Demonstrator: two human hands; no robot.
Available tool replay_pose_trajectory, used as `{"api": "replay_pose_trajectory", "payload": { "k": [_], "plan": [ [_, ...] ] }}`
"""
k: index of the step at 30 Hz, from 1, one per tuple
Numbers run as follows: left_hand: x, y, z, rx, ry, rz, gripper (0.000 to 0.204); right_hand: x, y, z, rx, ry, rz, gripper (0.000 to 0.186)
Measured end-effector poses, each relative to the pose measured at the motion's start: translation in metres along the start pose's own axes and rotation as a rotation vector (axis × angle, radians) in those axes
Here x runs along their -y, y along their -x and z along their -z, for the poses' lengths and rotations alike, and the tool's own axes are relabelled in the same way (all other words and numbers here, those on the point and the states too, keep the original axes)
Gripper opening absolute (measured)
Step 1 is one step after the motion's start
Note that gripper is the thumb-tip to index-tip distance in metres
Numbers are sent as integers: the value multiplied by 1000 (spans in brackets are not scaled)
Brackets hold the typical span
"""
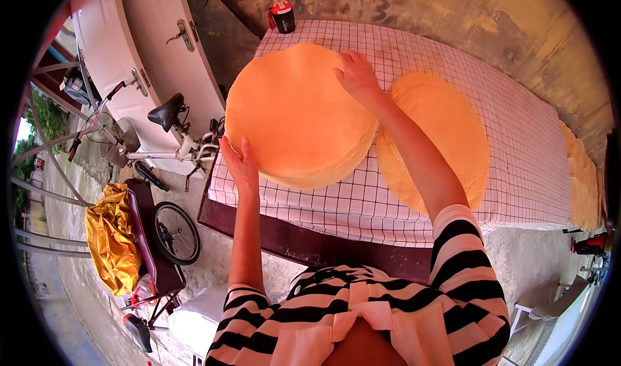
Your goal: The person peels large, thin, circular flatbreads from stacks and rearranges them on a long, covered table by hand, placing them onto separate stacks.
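On a table with a checked cloth stands a thick stack of round, thin yellow-orange flatbreads or sheets; I cannot tell which. My left hand rests against its near left side, thumb apart from the fingers. At the stack's far right edge lies my right hand, fingers loosely spread and touching the rim. Neither hand visibly grasps a sheet. Under my right forearm, a lower pile of similar round sheets sits to the right, partly hidden by the arm.
A black cup with a red lid stands at the table's far left corner. Left of the table are a bicycle, a cart with a yellow cover and white doors. More round sheets hang or lie at the far right.
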State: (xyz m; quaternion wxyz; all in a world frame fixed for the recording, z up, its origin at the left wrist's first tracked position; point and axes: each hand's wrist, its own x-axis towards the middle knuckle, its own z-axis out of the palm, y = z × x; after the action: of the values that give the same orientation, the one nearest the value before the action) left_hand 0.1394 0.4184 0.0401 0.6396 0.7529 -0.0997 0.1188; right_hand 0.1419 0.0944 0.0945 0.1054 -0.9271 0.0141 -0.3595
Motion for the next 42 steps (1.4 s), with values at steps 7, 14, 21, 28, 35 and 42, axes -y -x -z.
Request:
{"api": "replay_pose_trajectory", "payload": {
  "k": [7, 14, 21, 28, 35, 42],
  "plan": [
    [-18, 21, -22, -24, -81, -12, 56, -23, -52, -56, 362, -24, -65, 48],
    [-9, 26, -17, 10, -162, -87, 55, -8, -68, -92, 483, -50, -144, 67],
    [9, 29, -15, -89, -335, -147, 59, 2, -54, -107, 327, 61, 5, 63],
    [2, 26, -20, -66, -255, -77, 70, -3, -58, -111, 423, 112, -43, 59],
    [14, 29, -26, -61, -262, -57, 71, 16, -63, -89, 529, 361, -38, 63],
    [23, 38, -11, -91, -297, -45, 72, 55, -4, -35, 833, 215, -57, 66]
  ]
}}
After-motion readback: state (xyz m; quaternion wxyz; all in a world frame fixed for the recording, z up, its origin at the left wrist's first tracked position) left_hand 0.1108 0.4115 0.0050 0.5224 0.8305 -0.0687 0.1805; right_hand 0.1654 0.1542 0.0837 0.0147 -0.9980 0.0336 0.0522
